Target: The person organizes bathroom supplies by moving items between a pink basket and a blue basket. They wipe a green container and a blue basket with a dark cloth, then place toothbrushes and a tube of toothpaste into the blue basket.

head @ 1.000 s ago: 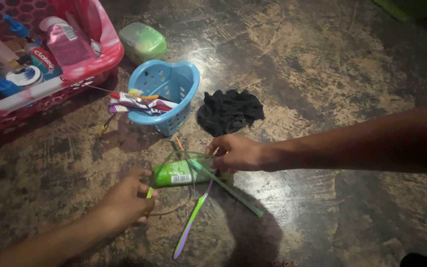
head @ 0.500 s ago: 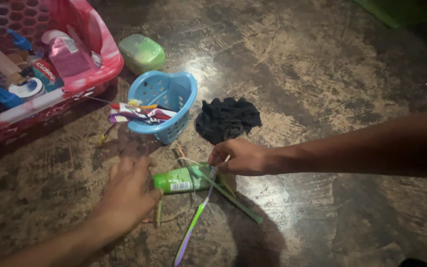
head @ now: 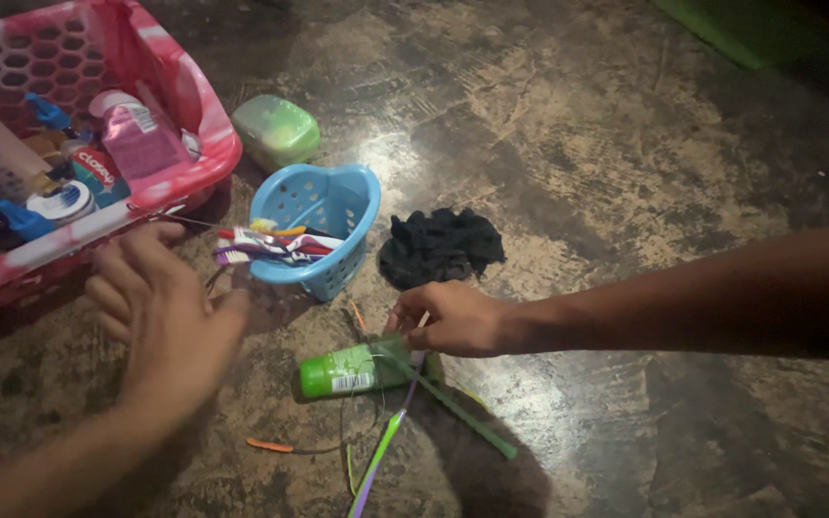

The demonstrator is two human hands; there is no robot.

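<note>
The left hand (head: 160, 317) has lifted, fingers spread, off the green tube (head: 352, 368), which the right hand (head: 453, 318) pinches.

A black crumpled cloth (head: 441, 246) lies right of the small blue basket (head: 323, 206); a green soap case (head: 276, 130) lies behind the basket.

A home's worn floor (head: 568, 144), with a pink toiletry basket (head: 175, 86).

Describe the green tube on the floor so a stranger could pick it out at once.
Start at the big pink basket, then the small blue basket beside it. Just below that, on the bare floor, the green tube lies on its side under the right hand. Unlike the thin toothbrushes crossing it, it is fat, bright green, with a white label patch.
</note>
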